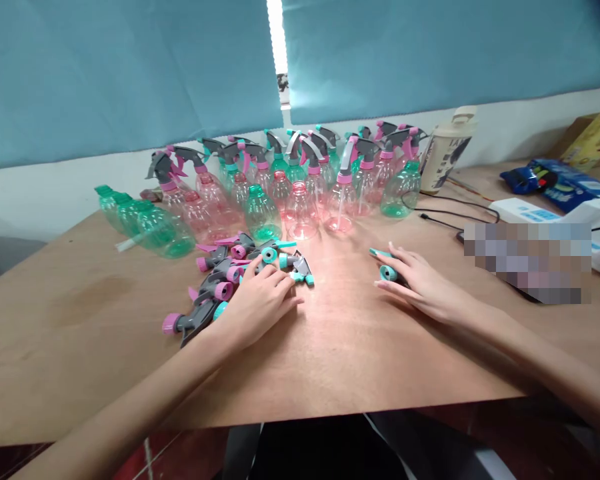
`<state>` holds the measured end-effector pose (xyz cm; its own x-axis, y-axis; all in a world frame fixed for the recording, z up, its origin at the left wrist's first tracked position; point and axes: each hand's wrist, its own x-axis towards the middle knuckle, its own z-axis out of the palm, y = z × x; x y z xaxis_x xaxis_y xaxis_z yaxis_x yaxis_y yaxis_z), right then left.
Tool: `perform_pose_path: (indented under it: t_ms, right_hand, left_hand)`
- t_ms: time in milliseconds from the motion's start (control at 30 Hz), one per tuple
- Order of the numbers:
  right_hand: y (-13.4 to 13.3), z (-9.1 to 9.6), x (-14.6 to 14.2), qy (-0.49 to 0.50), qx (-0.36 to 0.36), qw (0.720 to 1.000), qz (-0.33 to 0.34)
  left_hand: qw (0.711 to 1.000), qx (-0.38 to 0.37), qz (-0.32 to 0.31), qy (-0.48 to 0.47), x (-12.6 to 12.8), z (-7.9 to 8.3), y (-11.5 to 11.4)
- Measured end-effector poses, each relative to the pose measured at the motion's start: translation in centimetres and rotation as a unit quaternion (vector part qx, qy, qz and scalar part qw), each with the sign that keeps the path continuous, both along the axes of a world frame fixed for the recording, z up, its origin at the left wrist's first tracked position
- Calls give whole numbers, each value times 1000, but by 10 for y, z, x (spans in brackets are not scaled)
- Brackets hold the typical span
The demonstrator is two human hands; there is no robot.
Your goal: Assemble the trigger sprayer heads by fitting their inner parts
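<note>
Grey plastic trigger spray heads with pink or teal collars [225, 270], a whole loose heap of them, lying on the brown wooden table [330, 360] in front of the bottles, mostly left of centre.

And the hands? Is anything gripped?

Left hand [260, 300] is over the right side of the heap, fingers bent and slightly apart, thumb sticking out sideways. Can't tell if it's pinching anything, the hand covers it.

What about the right one?

Right hand [425, 283] is well apart from the left, half-open around a single grey spray head with a teal collar [388, 273], thumb on one side and fingers on the other. Can't tell if that's a real grip or just a touch.

Bottles behind, then?

Yep, a crowd of see-through pink and green plastic bottles [301, 217]. Plenty wear spray heads, mostly toward the back; several in front have bare necks. A cream tumbler with dark lettering [445, 157] stands near the right end, with a thin black cable [440, 211] beside it.
</note>
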<state>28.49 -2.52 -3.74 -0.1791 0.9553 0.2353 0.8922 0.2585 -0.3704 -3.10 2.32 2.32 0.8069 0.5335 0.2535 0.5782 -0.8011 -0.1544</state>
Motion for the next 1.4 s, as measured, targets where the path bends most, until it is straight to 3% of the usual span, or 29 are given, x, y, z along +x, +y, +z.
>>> perform_pose_path:
  t_ms: [133, 267, 400, 467, 567, 700, 767, 833, 967, 1100, 1200, 1400]
  right_hand:
    - [-13, 11, -23, 36, -13, 997, 68]
    - [-24, 19, -48, 81, -17, 988, 132]
    - [-27, 27, -68, 239, -34, 964, 107]
    - [-28, 35, -77, 356, -88, 928, 71]
    - [-27, 49, -87, 496, -177, 849, 47]
    - [-19, 61, -96, 596, -301, 743, 37]
    - [-13, 62, -100, 616, -319, 720, 32]
    - [-8, 60, -105, 617, -310, 723, 35]
    - [-8, 49, -117, 592, -249, 764, 63]
    - [-18, 36, -121, 540, -188, 815, 90]
    - [-24, 30, -120, 510, -194, 831, 109]
    - [-25, 30, -114, 454, -145, 873, 98]
  left_hand:
    - [1000, 2, -3, -17, -4, 4, -8]
    - [993, -49, -41, -99, 5, 1, -25]
    - [975, -99, -62, -187, 17, -13, -43]
    - [970, -95, -55, -218, 20, -19, -48]
    - [955, -68, -24, -289, 23, -22, -49]
    - [924, -37, 30, -380, 21, -17, -42]
    - [931, -34, 46, -360, 20, -14, -41]
    - [947, -23, 43, -318, 20, -11, -42]
    - [963, -32, 31, -267, 29, -8, -44]
    - [951, -77, 18, -298, 39, -10, -37]
    - [942, -44, 6, -332, 39, -12, -31]
    - [941, -17, 52, -334, 32, -9, -28]
